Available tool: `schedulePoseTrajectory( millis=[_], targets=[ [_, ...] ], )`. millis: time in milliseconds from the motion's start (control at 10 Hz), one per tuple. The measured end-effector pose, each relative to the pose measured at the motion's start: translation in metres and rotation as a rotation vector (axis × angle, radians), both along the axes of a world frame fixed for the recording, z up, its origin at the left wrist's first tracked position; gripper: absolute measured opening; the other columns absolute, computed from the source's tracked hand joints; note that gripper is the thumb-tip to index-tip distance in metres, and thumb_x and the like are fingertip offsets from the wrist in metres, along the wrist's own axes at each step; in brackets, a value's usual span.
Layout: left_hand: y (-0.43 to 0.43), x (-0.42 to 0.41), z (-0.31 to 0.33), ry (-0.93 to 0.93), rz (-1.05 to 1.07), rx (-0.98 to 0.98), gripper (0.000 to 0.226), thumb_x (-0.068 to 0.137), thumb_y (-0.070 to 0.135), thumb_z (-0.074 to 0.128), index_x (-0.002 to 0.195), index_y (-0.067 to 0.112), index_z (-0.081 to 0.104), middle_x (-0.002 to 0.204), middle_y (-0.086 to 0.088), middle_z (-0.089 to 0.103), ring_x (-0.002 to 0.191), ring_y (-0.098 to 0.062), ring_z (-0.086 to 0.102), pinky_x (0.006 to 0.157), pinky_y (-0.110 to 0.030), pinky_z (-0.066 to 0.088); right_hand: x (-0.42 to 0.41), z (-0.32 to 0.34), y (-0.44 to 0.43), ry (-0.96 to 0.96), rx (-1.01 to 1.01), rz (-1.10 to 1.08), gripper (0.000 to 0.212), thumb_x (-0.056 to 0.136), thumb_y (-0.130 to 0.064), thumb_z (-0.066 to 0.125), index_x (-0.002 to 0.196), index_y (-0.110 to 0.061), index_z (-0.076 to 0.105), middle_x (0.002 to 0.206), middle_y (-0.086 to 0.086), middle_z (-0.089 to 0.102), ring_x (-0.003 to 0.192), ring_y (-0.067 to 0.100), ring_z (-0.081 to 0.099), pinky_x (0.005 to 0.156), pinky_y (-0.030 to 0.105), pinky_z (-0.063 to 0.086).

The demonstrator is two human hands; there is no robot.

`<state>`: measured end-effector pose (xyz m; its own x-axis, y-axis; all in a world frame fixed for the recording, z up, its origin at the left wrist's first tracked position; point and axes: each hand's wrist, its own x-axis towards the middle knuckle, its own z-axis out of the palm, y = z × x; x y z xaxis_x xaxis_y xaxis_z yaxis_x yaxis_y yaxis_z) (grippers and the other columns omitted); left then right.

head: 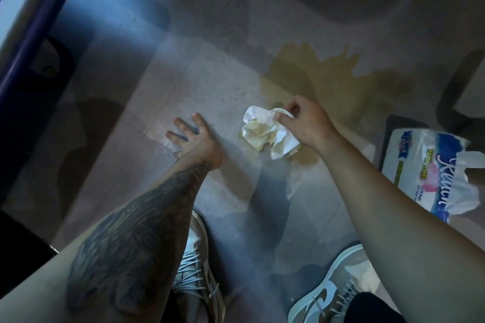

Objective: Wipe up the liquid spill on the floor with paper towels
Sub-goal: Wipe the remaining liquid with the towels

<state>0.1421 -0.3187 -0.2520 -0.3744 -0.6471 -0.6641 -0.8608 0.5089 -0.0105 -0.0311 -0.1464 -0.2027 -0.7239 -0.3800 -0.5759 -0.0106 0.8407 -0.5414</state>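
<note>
A brownish-yellow spill spreads over the tiled floor ahead, with a smaller wet patch nearer me. My right hand pinches a crumpled white paper towel that is stained yellow and rests on the floor at the spill's near edge. My left hand lies flat on the floor to the left of the towel, fingers spread, holding nothing.
A paper towel pack in blue and white wrapping lies at the right. A dark chair leg stands behind it. A blue-edged piece of furniture fills the left. My two sneakers are at the bottom.
</note>
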Motion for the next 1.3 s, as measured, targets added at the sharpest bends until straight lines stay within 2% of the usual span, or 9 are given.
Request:
schedulePoseTrajectory(
  millis=[100, 400, 500, 600, 700, 900, 1000, 1100, 1300],
  targets=[
    [0.002, -0.002, 0.004, -0.005, 0.017, 0.001, 0.116, 0.078, 0.035, 0.077, 0.157, 0.020, -0.007, 0.161, -0.024, -0.013, 0.147, -0.052, -0.001, 0.116, -0.068, 0.009, 0.010, 0.002, 0.010, 0.385, 0.049, 0.134, 0.023, 0.085, -0.034, 0.066, 0.103, -0.020, 0.066, 0.108, 0.006, 0.061, 0.104, 0.030, 0.055, 0.088, 0.035, 0.045],
    [0.001, -0.002, 0.005, -0.004, 0.013, 0.040, 0.119, 0.077, 0.033, 0.079, 0.156, 0.022, -0.009, 0.161, -0.023, -0.016, 0.147, -0.052, -0.003, 0.113, -0.070, 0.010, 0.040, -0.013, -0.025, 0.306, 0.293, 0.141, 0.064, 0.085, -0.071, 0.051, 0.117, -0.016, 0.061, 0.120, 0.010, 0.058, 0.109, 0.033, 0.057, 0.089, 0.040, 0.046],
    [0.003, -0.004, 0.005, -0.015, 0.033, 0.060, 0.112, 0.083, 0.032, 0.074, 0.155, 0.025, -0.011, 0.160, -0.022, -0.022, 0.147, -0.052, -0.009, 0.112, -0.070, 0.012, 0.042, -0.016, -0.042, 0.344, 0.325, 0.182, 0.060, 0.079, -0.063, 0.064, 0.118, -0.019, 0.057, 0.123, 0.008, 0.056, 0.113, 0.032, 0.055, 0.088, 0.039, 0.046],
    [0.004, -0.006, 0.004, 0.024, 0.140, 0.119, 0.096, 0.093, 0.032, 0.061, 0.153, 0.029, -0.013, 0.159, -0.017, -0.030, 0.145, -0.049, -0.022, 0.113, -0.070, 0.010, 0.041, -0.015, -0.050, 0.297, 0.240, 0.246, 0.032, 0.085, -0.037, 0.066, 0.112, -0.022, 0.059, 0.120, 0.006, 0.058, 0.111, 0.030, 0.057, 0.085, 0.036, 0.045],
    [0.004, -0.005, 0.004, 0.004, 0.073, 0.056, 0.112, 0.082, 0.028, 0.073, 0.154, 0.025, -0.013, 0.159, -0.021, -0.026, 0.145, -0.053, -0.014, 0.112, -0.071, 0.013, 0.034, -0.009, -0.048, 0.251, 0.176, 0.182, 0.021, 0.086, -0.022, 0.062, 0.107, -0.023, 0.059, 0.112, 0.006, 0.065, 0.104, 0.031, 0.062, 0.077, 0.031, 0.044],
    [0.002, -0.002, 0.006, -0.012, 0.028, 0.052, 0.118, 0.078, 0.033, 0.077, 0.156, 0.024, -0.010, 0.161, -0.022, -0.020, 0.147, -0.052, -0.006, 0.114, -0.069, 0.011, 0.009, 0.020, -0.047, 0.372, 0.153, 0.206, 0.022, 0.089, -0.030, 0.058, 0.107, -0.022, 0.067, 0.110, 0.007, 0.070, 0.102, 0.033, 0.063, 0.070, 0.028, 0.036],
    [0.003, -0.006, 0.010, -0.045, 0.058, 0.128, 0.126, 0.077, 0.026, 0.080, 0.152, 0.025, -0.022, 0.155, -0.022, -0.036, 0.143, -0.054, -0.021, 0.110, -0.072, 0.017, 0.006, 0.019, -0.072, 0.430, 0.034, 0.328, 0.024, 0.087, -0.027, 0.058, 0.108, -0.023, 0.069, 0.114, 0.007, 0.066, 0.105, 0.034, 0.060, 0.077, 0.033, 0.042],
    [0.003, -0.007, 0.006, -0.025, 0.104, 0.123, 0.115, 0.082, 0.027, 0.070, 0.152, 0.027, -0.021, 0.155, -0.020, -0.036, 0.142, -0.053, -0.023, 0.110, -0.071, 0.016, 0.015, 0.001, -0.092, 0.462, 0.010, 0.611, 0.027, 0.086, -0.028, 0.061, 0.109, -0.027, 0.074, 0.116, 0.004, 0.062, 0.110, 0.034, 0.054, 0.090, 0.038, 0.039],
    [0.003, -0.006, 0.001, -0.059, 0.083, 0.116, 0.121, 0.081, 0.019, 0.075, 0.151, 0.026, -0.023, 0.154, -0.022, -0.038, 0.142, -0.054, -0.024, 0.109, -0.074, 0.015, 0.040, -0.024, -0.066, 0.483, 0.006, 0.909, 0.031, 0.085, -0.023, 0.059, 0.114, -0.026, 0.068, 0.112, 0.003, 0.067, 0.102, 0.031, 0.062, 0.083, 0.042, 0.045]
  ],
)
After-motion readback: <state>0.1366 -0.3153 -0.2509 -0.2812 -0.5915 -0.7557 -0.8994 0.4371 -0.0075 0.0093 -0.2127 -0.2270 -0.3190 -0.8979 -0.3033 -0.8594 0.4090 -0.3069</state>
